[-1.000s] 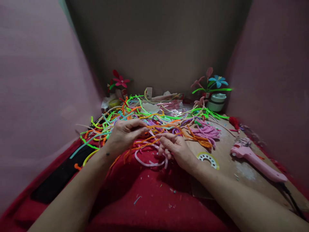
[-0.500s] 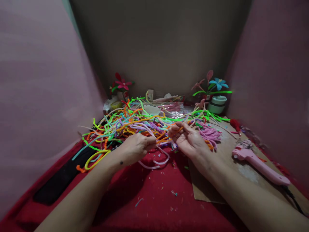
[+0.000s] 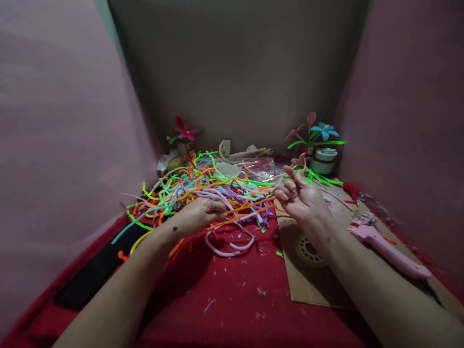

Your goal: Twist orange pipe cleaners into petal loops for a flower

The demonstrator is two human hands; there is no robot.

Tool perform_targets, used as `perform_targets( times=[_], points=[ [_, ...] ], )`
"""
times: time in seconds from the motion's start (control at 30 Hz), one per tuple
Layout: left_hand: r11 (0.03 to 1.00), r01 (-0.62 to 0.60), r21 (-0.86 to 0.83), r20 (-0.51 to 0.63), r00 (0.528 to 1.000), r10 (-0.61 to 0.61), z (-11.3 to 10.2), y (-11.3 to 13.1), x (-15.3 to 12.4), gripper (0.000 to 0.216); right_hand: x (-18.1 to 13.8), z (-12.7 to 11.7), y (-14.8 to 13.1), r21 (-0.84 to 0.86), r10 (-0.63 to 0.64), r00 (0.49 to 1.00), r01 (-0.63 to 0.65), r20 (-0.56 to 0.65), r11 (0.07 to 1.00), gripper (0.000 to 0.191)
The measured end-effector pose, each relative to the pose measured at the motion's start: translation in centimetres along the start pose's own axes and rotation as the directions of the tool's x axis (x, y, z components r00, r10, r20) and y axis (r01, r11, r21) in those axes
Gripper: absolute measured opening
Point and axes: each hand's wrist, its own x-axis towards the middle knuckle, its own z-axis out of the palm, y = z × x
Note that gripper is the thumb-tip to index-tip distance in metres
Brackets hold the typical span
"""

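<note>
My left hand (image 3: 206, 212) is closed in a pinch on orange pipe cleaners (image 3: 250, 209), low in front of a heaped tangle of colourful pipe cleaners (image 3: 195, 186). The orange stems stretch across to my right hand (image 3: 300, 197), whose fingers are curled around their far ends with the thumb pointing up. Below the stems, a pale lilac pipe cleaner (image 3: 217, 250) lies in a loop on the red cloth (image 3: 232, 299). Behind my right hand, part of the pile is hidden.
On the right, a cardboard sheet (image 3: 308, 290) carries a tape roll (image 3: 310, 251) and a pink glue gun (image 3: 391, 251). A black flat object (image 3: 90, 275) lies at left. Pipe-cleaner flowers (image 3: 324, 130) and a lidded jar (image 3: 324, 161) stand at the back. Pink walls (image 3: 409, 145) rise on both sides.
My right hand has moved right and my left hand slightly left, so the orange stems span a wider gap. The tape roll has come into view; the pink bunch is now hidden.
</note>
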Motion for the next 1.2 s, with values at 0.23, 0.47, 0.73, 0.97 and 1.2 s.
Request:
perform_targets(
  times=[0.23,0.47,0.73,0.97,1.2],
  points=[
    [0.995,-0.003,-0.1,0.08,0.997,0.011,0.3,0.6,-0.2,0.031,-0.3,0.1,-1.0,-0.066,-0.079,0.995,0.082,0.052,0.994,0.023],
    [0.989,0.055,-0.138,0.099,0.994,-0.042,-0.3,0.5,-0.4,0.028,-0.1,-0.2,-1.5,-0.031,-0.079,0.997,0.08,0.014,0.996,0.035],
    [0.974,0.036,-0.224,-0.028,0.999,-0.044,-0.7,0.6,-0.6,0.025,-0.2,-0.1,-2.3,0.108,-0.068,0.997,0.064,0.039,0.992,0.04],
    [0.662,-0.128,-0.739,-0.499,0.764,-0.41,-0.8,-1.3,-0.4,0.017,0.6,-0.7,-1.7,0.224,-0.051,0.997,0.062,-0.054,0.973,0.036],
    [0.023,-0.589,-0.808,-0.472,0.623,-0.624,-1.2,-1.4,0.6,0.018,-1.0,0.5,0.9,0.138,-0.01,0.997,-0.001,0.083,0.99,0.036]
  ],
)
